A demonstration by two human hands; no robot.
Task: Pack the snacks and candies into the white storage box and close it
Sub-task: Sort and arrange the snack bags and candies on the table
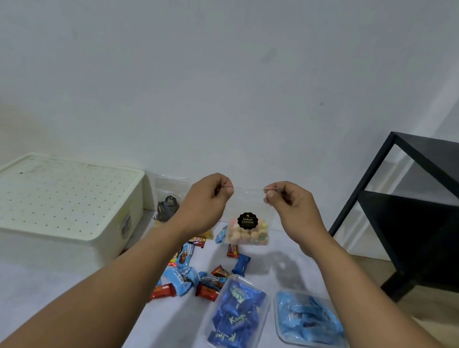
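Left arm: bare forearm reaches forward from the lower left edge, angled up and to the right.
Left hand (209,197): raised above the surface, back of the hand toward the camera, fingers curled, thumb and fingertips pinching one top corner of the clear snack bag (248,220).
Right arm: bare forearm comes in from the lower right corner, angled up and to the left.
Right hand (289,204): raised level with the left, fingers curled, thumb and forefinger pinching the other top corner.
Spacing: hands apart, the bag's top edge stretched between them.
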